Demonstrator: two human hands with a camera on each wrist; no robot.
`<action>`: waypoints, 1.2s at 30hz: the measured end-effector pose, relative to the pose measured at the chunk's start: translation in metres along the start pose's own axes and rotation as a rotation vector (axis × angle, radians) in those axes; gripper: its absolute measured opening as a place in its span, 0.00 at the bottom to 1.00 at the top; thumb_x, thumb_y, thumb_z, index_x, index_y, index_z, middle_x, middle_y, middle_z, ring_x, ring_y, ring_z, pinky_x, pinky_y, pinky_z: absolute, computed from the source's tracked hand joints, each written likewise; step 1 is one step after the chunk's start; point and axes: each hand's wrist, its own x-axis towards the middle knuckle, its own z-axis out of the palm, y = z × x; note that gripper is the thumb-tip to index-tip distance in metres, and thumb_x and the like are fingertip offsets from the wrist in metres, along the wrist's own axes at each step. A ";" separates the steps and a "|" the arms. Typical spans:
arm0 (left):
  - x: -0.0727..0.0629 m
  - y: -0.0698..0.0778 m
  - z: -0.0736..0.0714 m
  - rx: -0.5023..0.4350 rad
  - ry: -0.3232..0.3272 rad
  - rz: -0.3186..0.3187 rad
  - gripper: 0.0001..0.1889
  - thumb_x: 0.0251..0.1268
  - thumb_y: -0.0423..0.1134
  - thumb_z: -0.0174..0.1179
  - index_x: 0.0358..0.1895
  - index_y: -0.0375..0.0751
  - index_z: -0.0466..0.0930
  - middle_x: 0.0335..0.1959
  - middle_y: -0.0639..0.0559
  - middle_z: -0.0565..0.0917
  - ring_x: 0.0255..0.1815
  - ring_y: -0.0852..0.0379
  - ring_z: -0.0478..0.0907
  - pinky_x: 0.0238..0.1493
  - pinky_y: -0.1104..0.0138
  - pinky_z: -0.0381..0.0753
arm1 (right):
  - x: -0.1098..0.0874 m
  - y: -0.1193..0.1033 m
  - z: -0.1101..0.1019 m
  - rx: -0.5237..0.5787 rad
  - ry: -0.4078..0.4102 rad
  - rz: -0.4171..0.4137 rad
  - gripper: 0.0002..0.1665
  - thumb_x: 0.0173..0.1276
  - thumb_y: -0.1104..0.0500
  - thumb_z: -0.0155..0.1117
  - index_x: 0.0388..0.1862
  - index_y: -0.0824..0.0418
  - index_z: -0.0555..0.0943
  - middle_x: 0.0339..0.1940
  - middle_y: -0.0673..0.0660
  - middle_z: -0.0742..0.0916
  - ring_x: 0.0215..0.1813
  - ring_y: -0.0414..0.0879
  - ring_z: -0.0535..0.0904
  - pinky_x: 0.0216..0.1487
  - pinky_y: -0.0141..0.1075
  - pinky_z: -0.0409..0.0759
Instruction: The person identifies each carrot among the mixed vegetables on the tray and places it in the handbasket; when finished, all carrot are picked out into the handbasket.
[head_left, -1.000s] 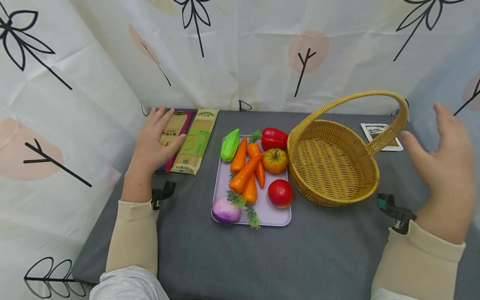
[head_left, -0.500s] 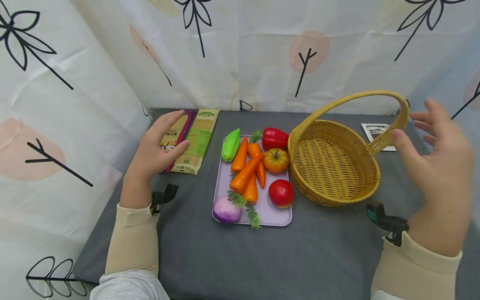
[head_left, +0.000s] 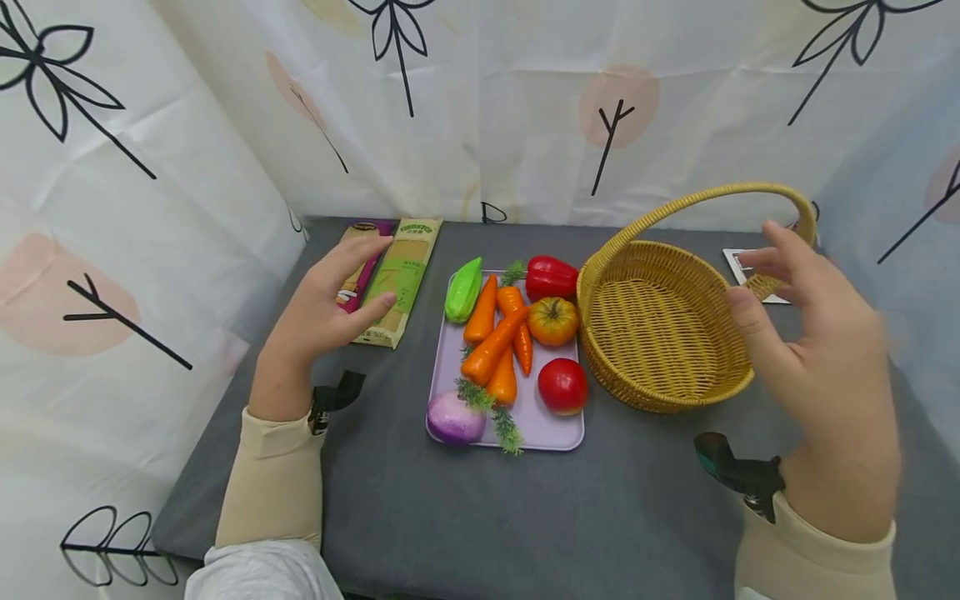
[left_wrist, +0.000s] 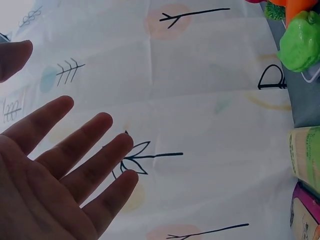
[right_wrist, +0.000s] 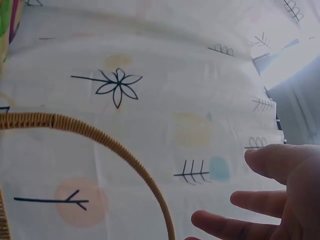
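1. Green pack (head_left: 407, 271): Latin capitals across the top, too small to read for certain; near the bottom edge, small print with what looks like "500".
2. Purple pack (head_left: 365, 275): a printed label, lettering unreadable.
3. White packet (head_left: 734, 262): print mostly hidden, unreadable.
4. Curtain (head_left: 525, 150): a black D-shaped outline; letter or drawing, cannot tell.

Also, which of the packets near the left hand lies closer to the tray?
The green packet; the purple-edged packet lies on its other side, farther from the tray.
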 end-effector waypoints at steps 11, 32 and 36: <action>-0.013 -0.007 0.008 0.032 -0.022 -0.005 0.33 0.57 0.29 0.70 0.70 0.35 0.75 0.67 0.41 0.77 0.68 0.45 0.72 0.69 0.63 0.69 | -0.005 -0.032 0.028 0.155 -0.058 -0.044 0.29 0.71 0.62 0.59 0.72 0.61 0.76 0.49 0.61 0.86 0.51 0.38 0.80 0.55 0.21 0.73; -0.049 -0.033 0.059 0.034 -0.160 -0.222 0.27 0.67 0.38 0.69 0.69 0.41 0.76 0.64 0.43 0.77 0.58 0.39 0.76 0.59 0.43 0.78 | -0.024 -0.074 0.089 0.121 -0.329 0.072 0.28 0.71 0.52 0.68 0.67 0.59 0.74 0.49 0.53 0.81 0.41 0.43 0.79 0.39 0.39 0.84; -0.057 -0.037 0.070 0.072 -0.209 -0.253 0.26 0.69 0.42 0.68 0.68 0.40 0.77 0.63 0.43 0.78 0.56 0.39 0.77 0.58 0.45 0.79 | -0.025 -0.082 0.103 0.031 -0.472 0.151 0.34 0.72 0.42 0.65 0.71 0.55 0.72 0.53 0.52 0.81 0.41 0.44 0.79 0.34 0.39 0.81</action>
